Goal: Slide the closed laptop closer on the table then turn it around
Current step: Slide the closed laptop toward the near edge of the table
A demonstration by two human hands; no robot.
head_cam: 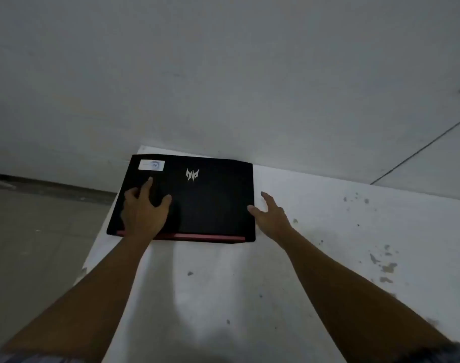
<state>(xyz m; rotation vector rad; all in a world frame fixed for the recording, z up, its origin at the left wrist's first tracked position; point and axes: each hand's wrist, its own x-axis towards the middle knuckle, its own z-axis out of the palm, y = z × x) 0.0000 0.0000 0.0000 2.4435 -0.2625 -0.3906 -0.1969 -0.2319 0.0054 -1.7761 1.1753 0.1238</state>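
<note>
Closed black laptop with red hinge strip [197, 203] flat at table's [328, 231] far-left corner, twelve o'clock from me, my left hand [145, 210] spread flat on its lid, gripping nothing, my right hand [272, 214] open at its three o'clock edge

Laptop [197, 200]: closed lid, black, matt, smooth, plastic-looking; silvery, metallic-looking logo [192, 175] at centre; glossy red strip [197, 236] along the near edge; white paper-like sticker [151, 165] in the far left corner.
Desk [315, 244]: white painted surface, matt, scuffed, with chipped grey-brown patches toward the right.
Wall [223, 74]: pale grey, matt, plaster-like.
Floor [40, 231]: dull grey, smooth, tile-like.
</note>
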